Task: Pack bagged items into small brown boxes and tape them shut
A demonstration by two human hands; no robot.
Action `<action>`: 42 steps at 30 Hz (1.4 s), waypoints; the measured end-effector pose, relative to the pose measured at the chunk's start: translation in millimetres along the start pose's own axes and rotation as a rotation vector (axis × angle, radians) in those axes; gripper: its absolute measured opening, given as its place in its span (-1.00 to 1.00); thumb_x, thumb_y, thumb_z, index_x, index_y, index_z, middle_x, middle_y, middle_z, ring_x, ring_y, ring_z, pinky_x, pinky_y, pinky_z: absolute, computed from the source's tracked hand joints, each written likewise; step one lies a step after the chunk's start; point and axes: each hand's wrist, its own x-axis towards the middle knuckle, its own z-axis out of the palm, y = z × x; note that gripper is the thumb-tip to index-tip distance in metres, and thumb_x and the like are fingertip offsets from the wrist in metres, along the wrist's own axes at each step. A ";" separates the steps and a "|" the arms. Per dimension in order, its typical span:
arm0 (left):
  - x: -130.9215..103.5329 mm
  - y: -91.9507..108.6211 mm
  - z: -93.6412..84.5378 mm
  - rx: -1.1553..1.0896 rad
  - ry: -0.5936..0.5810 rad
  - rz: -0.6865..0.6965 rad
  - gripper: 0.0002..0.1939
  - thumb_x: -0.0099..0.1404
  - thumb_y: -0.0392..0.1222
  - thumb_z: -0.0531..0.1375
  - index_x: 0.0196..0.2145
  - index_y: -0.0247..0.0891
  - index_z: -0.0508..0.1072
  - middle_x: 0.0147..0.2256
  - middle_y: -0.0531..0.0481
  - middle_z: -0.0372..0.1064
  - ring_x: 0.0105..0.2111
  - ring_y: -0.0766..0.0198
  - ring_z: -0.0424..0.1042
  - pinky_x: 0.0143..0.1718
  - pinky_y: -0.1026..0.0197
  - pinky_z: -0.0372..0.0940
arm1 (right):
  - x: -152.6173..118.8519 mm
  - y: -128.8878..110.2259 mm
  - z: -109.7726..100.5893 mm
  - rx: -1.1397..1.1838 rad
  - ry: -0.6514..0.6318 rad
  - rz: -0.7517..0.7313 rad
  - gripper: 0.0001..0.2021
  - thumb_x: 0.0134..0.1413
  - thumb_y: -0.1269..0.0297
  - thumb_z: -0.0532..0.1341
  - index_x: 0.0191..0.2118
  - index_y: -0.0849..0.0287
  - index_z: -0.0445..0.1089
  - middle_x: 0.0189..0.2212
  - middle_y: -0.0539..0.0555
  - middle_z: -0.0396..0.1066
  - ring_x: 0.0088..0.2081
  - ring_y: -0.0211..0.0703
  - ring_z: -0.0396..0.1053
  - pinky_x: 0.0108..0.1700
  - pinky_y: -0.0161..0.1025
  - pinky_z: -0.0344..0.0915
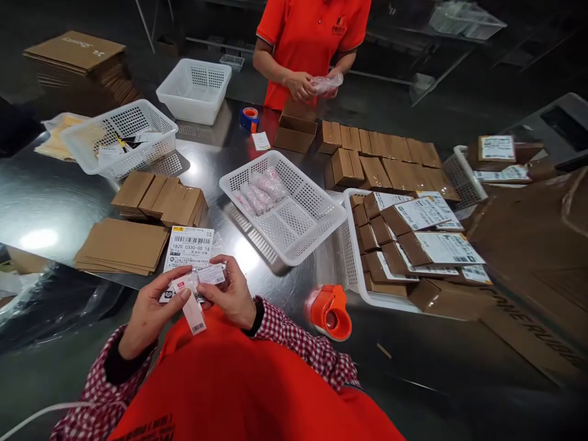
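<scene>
Close to my body, my left hand (154, 306) pinches a small white barcoded label strip (195, 315) between thumb and fingers. My right hand (233, 295) grips a small clear plastic packet (211, 275) that bears a white barcode label. The two hands nearly meet, and part of the packet is hidden by the fingers. Just beyond them, a printed shipping label (189, 244) lies on the steel table by flat cardboard pieces (122, 245) and small brown boxes (158, 197). To the right, a white basket (316, 223) holds several bubble-wrapped items (261, 190).
A co-worker (316, 49) opposite holds a bubble-wrapped item (327, 84) above an open carton (294, 131). An orange tape dispenser (331, 312) stands at the front. On the right, a basket (351, 257) is piled with labelled boxes. Two baskets (193, 113) (133, 162) sit at back left.
</scene>
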 end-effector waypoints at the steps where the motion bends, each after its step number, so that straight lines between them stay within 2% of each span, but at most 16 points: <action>1: 0.0 0.2 0.3 -0.004 0.000 -0.002 -0.45 0.11 0.08 0.30 0.01 -0.24 0.46 0.00 -0.14 0.45 -0.01 0.00 0.43 -0.09 0.12 0.42 | 0.3 1.1 -0.1 0.000 -0.003 -0.002 -0.45 -0.15 0.13 0.42 -0.09 0.04 0.13 -0.33 -0.08 0.39 -0.52 -0.36 0.36 -0.53 -0.38 0.39; 6: 2.2 1.8 3.0 -0.019 0.030 0.010 -0.40 0.09 0.10 0.31 0.03 -0.26 0.44 0.04 -0.15 0.43 0.03 -0.03 0.40 -0.04 0.07 0.40 | 4.3 0.8 -6.7 -0.009 -0.012 -0.036 -0.52 -0.04 -0.01 0.34 -0.09 0.05 0.16 -0.42 -0.11 0.34 -0.57 -0.36 0.29 -0.55 -0.37 0.32; 8: 5.0 -0.3 5.2 -0.011 0.050 0.035 -0.38 0.11 0.10 0.29 0.07 -0.26 0.41 0.07 -0.16 0.41 0.07 -0.03 0.38 0.03 0.03 0.36 | 6.5 -3.3 -13.6 -0.038 0.011 -0.054 -0.59 0.02 -0.09 0.27 -0.18 0.10 0.22 -0.45 -0.09 0.32 -0.52 -0.34 0.29 -0.47 -0.34 0.32; 10: 8.9 -4.8 9.1 0.003 0.073 0.055 -0.37 0.13 0.09 0.27 0.10 -0.25 0.37 0.09 -0.16 0.38 0.09 -0.02 0.35 0.08 0.00 0.31 | 8.3 -6.9 -21.9 -0.130 -0.018 -0.046 -0.61 0.02 -0.11 0.26 -0.28 0.14 0.28 -0.42 -0.05 0.32 -0.41 -0.29 0.30 -0.36 -0.30 0.32; 12: 13.3 -11.0 15.8 0.018 0.111 0.067 -0.35 0.15 0.09 0.26 0.13 -0.25 0.34 0.10 -0.17 0.36 0.11 -0.02 0.34 0.11 -0.02 0.28 | 9.3 -6.7 -29.5 -0.296 -0.105 -0.011 -0.60 -0.05 -0.09 0.31 -0.34 0.17 0.32 -0.37 -0.01 0.33 -0.32 -0.24 0.30 -0.27 -0.26 0.29; 14: 17.3 -18.2 24.9 0.038 0.158 0.074 -0.34 0.14 0.09 0.26 0.13 -0.25 0.33 0.11 -0.18 0.35 0.11 -0.02 0.34 0.12 -0.03 0.27 | 9.5 -1.1 -34.7 -0.455 -0.153 0.038 -0.60 -0.12 -0.07 0.35 -0.35 0.17 0.33 -0.35 -0.01 0.32 -0.31 -0.22 0.28 -0.27 -0.25 0.26; 18: 20.0 -33.9 44.1 0.038 0.185 0.069 -0.36 0.18 0.13 0.21 0.13 -0.26 0.33 0.14 -0.20 0.32 0.15 -0.03 0.30 0.15 -0.04 0.24 | 8.7 21.1 -40.3 -0.567 -0.054 0.103 -0.60 -0.11 -0.08 0.33 -0.42 0.15 0.23 -0.48 -0.08 0.25 -0.42 -0.28 0.19 -0.35 -0.28 0.17; 21: 18.0 -45.4 53.7 -0.009 0.102 0.048 -0.39 0.31 0.12 0.06 0.23 -0.22 0.21 0.23 -0.16 0.20 0.21 0.06 0.21 0.18 0.02 0.20 | 6.5 37.2 -46.0 -0.465 0.040 0.155 -0.54 -0.22 -0.09 0.37 -0.37 0.15 0.24 -0.50 -0.11 0.20 -0.43 -0.29 0.17 -0.36 -0.30 0.15; 24: 19.0 -55.9 62.7 -0.023 -0.006 0.040 -0.33 0.35 0.11 0.01 0.31 -0.22 0.04 0.30 -0.16 0.05 0.28 0.11 0.10 0.24 0.06 0.12 | 5.0 46.9 -53.5 -0.368 0.098 0.261 -0.44 -0.34 -0.06 0.43 -0.25 0.15 0.27 -0.52 -0.14 0.19 -0.48 -0.31 0.16 -0.42 -0.32 0.13; 28: 31.5 -67.5 83.8 -0.049 -0.025 0.063 -0.29 0.32 0.10 0.03 0.32 -0.25 -0.03 0.34 -0.20 -0.06 0.32 0.10 -0.03 0.31 0.00 -0.04 | 5.6 52.1 -64.1 -0.289 0.201 0.298 -0.48 -0.42 -0.01 0.46 -0.36 0.16 0.28 -0.59 -0.17 0.20 -0.54 -0.34 0.17 -0.46 -0.34 0.13; 30: 41.1 -73.4 96.9 -0.086 -0.070 0.058 -0.31 0.34 0.10 -0.02 0.31 -0.27 -0.02 0.34 -0.21 -0.06 0.31 0.08 0.01 0.29 -0.03 0.00 | 3.5 53.9 -71.2 -0.177 0.254 0.327 -0.49 -0.43 -0.01 0.47 -0.40 0.15 0.25 -0.58 -0.15 0.26 -0.53 -0.32 0.24 -0.46 -0.33 0.18; 34: 63.1 -87.7 118.1 -0.159 -0.237 -0.063 -0.32 0.38 0.11 -0.17 0.33 -0.31 -0.06 0.25 -0.30 0.13 0.01 0.06 0.44 -0.06 -0.02 0.41 | -11.5 54.7 -96.7 0.019 0.399 0.314 -0.52 -0.39 0.01 0.46 -0.38 0.15 0.28 -0.44 -0.02 0.43 -0.42 -0.17 0.40 -0.34 -0.22 0.31; 35: 68.7 -91.3 122.1 -0.130 -0.249 -0.051 -0.33 0.38 0.09 -0.17 0.32 -0.34 -0.05 0.21 -0.31 0.19 -0.04 0.07 0.46 -0.08 -0.01 0.42 | -16.8 53.3 -105.3 0.028 0.447 0.280 -0.54 -0.39 0.02 0.46 -0.38 0.15 0.30 -0.42 0.01 0.44 -0.40 -0.14 0.40 -0.32 -0.19 0.33; 38: 82.1 -97.8 133.1 0.082 -0.338 0.107 -0.40 0.37 -0.08 -0.08 0.30 -0.36 0.05 0.15 -0.24 0.31 0.02 0.12 0.43 0.05 0.06 0.33 | -31.9 45.0 -129.2 -0.036 0.559 0.167 -0.59 -0.35 0.04 0.45 -0.37 0.15 0.38 -0.43 0.04 0.46 -0.41 -0.11 0.39 -0.32 -0.17 0.33; 40: 85.8 -96.7 140.2 0.287 -0.477 0.153 -0.41 0.33 -0.17 0.00 0.30 -0.27 0.07 0.05 -0.17 0.42 -0.02 0.14 0.46 0.02 0.11 0.32 | -38.6 38.6 -137.9 -0.093 0.552 0.116 -0.61 -0.26 0.04 0.42 -0.30 0.14 0.42 -0.38 0.06 0.48 -0.38 -0.09 0.41 -0.30 -0.16 0.34; 42: 85.6 -91.1 144.7 0.495 -0.550 0.129 -0.38 0.28 -0.21 0.09 0.29 -0.22 0.11 -0.08 -0.17 0.51 -0.11 0.08 0.51 -0.06 0.09 0.35 | -40.5 35.2 -139.2 -0.131 0.514 0.102 -0.58 -0.21 0.01 0.39 -0.22 0.14 0.43 -0.33 0.08 0.50 -0.36 -0.07 0.42 -0.28 -0.14 0.35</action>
